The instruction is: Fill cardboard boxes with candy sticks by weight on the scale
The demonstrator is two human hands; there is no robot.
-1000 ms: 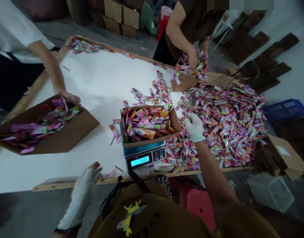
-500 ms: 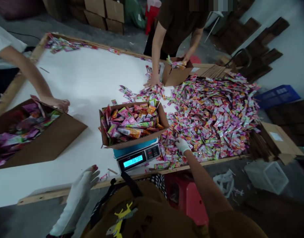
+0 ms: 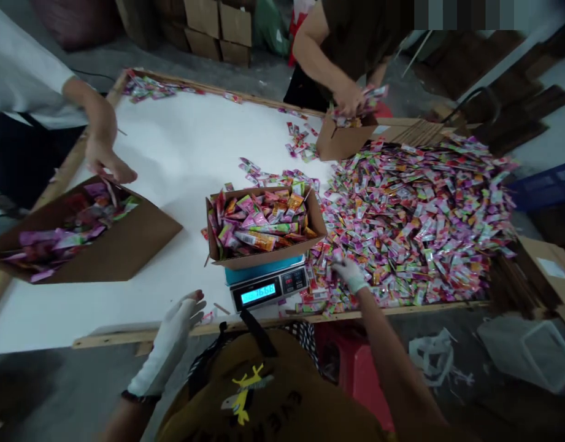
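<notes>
Here right hand [image 3: 350, 274] stretched onto sachet pile [image 3: 415, 209], grip clamped on sachets; left hand [image 3: 178, 324] hangs flat, fingers apart.

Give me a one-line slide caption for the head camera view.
Gloved right hand picks in the sachet pile beside a full carton on a digital scale; left hand hovers at the table edge.

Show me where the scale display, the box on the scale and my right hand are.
scale display [image 3: 259, 294], head view, on the lit blue screen.
box on the scale [image 3: 264, 260], head view, on its front cardboard wall.
right hand [image 3: 351, 274], head view, on the gloved back.
</notes>
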